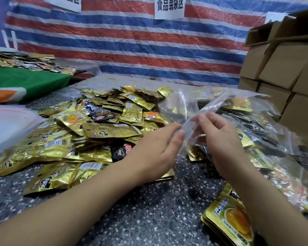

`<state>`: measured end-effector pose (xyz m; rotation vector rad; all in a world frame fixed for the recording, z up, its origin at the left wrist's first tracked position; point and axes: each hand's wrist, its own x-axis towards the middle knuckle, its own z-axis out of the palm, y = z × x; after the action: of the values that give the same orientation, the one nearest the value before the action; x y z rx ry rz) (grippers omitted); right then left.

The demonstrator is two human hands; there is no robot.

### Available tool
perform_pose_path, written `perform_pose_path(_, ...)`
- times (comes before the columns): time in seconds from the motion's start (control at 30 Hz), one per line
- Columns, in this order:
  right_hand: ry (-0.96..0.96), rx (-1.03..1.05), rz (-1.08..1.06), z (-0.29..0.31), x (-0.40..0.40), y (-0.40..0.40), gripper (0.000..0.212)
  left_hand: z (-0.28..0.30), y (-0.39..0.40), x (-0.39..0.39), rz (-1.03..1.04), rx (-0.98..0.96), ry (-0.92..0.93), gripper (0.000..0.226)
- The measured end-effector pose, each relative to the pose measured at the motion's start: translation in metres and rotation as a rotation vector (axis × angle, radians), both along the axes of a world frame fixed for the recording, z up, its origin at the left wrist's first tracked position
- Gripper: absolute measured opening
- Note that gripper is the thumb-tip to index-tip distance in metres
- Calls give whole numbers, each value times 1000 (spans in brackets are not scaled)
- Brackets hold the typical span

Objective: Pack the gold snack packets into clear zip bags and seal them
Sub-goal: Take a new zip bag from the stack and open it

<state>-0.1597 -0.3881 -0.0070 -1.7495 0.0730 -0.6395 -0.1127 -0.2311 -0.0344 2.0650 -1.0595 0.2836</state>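
Both my hands, left hand (160,144) and right hand (219,139), pinch the empty clear plastic zip bag (181,107) at its mouth (to open it) above the loose gold foil snack packets (100,128).

The snack packets (103,121) are gold, some black. The tabletop (149,210) is grey, speckled white. The tarp (132,41) is striped red, blue and white.

loose packets (100,125) heaped left on the table (149,210), filled bags (267,139) right, boxes (283,68) behind.
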Motion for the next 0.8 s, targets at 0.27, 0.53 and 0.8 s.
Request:
perform_pose_path(0.27,-247,-503,-87,1,-7,3,22,6,1,0,104,-304,-59,28)
perform_pose_path(0.53,109,-29,210,-4,-3,9,14,2,2,1,-15,-247,-75,19)
perform_pose_path(0.8,179,107,249,-1,-6,2,14,1,1,5,-39,-220,-94,26)
